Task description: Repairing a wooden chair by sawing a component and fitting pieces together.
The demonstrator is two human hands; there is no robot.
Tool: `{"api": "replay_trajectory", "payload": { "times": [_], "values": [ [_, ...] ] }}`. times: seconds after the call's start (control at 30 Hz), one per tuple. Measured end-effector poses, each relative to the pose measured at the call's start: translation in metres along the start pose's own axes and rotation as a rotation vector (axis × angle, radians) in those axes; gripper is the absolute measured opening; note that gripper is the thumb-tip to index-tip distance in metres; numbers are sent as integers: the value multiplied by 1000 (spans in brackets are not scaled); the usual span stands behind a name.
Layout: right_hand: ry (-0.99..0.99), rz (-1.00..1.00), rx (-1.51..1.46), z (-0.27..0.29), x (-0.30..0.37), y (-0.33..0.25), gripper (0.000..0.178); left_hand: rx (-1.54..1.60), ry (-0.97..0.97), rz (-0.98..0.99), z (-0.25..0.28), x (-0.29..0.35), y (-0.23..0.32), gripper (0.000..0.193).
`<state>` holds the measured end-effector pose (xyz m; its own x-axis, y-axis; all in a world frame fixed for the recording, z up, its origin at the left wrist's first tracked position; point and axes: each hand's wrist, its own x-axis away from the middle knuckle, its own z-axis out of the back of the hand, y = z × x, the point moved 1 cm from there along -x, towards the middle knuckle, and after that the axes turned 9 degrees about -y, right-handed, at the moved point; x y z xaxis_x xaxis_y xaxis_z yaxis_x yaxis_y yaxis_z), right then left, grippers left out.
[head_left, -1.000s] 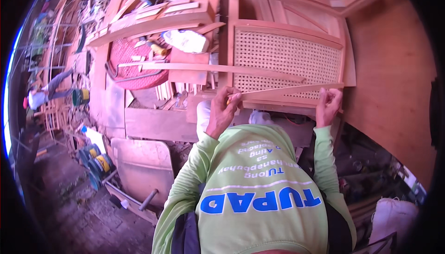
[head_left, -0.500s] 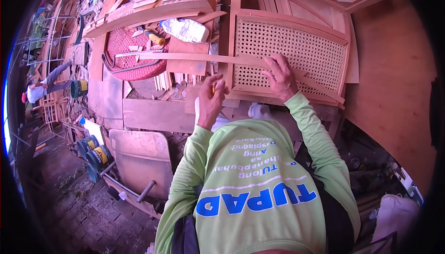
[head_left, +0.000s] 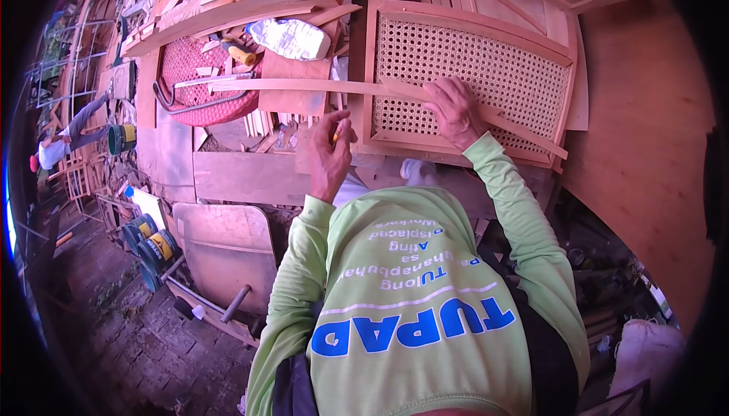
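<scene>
My right hand (head_left: pixel 458 115) is closed, with thumb and fingers on a thin wooden strip (head_left: pixel 501 123) that slants across a woven cane panel (head_left: pixel 478 55) in a wooden frame (head_left: pixel 471 20). Near those fingers, the end of a longer thin strip (head_left: pixel 311 86) meets it; this one runs left over a board to a red woven seat (head_left: pixel 186 59). My left hand (head_left: pixel 331 154) hovers left of the frame, fingers curled, with a small orange-yellow thing showing between them, too little of it to name. A metal clamp or bent bar (head_left: pixel 171 101) lies by the longer strip's far left end.
A white plastic bottle (head_left: pixel 290 39) and a yellow-handled tool (head_left: pixel 239 52) lie among wood offcuts. Large plywood (head_left: pixel 638 112) borders the right. A brown board (head_left: pixel 224 253) and several buckets (head_left: pixel 158 247) stand lower left. Another person (head_left: pixel 57 150) is far left.
My right hand has lowered onto the slanting strip, its fingers closing. The left hand has drawn slightly left and stays curled. The whole view has shifted a little.
</scene>
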<state>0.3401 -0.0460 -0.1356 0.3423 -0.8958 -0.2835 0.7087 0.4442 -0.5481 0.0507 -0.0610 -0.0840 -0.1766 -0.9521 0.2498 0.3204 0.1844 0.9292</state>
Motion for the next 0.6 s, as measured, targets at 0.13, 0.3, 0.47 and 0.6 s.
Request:
{"api": "replay_trajectory", "payload": {
  "times": [0.13,0.3,0.47,0.6],
  "values": [
    [0,-2,-33,4,-2,-3,37,-2,0,10,0,-17,0,21],
    [-25,-15,-44,3,4,3,37,208,46,246,-14,-26,-3,28],
    [-53,-44,-74,3,3,1,37,584,81,343,-36,-38,4,28],
    [-31,-57,-94,4,1,-3,36,673,160,338,-47,-51,-8,27]
  ]
}}
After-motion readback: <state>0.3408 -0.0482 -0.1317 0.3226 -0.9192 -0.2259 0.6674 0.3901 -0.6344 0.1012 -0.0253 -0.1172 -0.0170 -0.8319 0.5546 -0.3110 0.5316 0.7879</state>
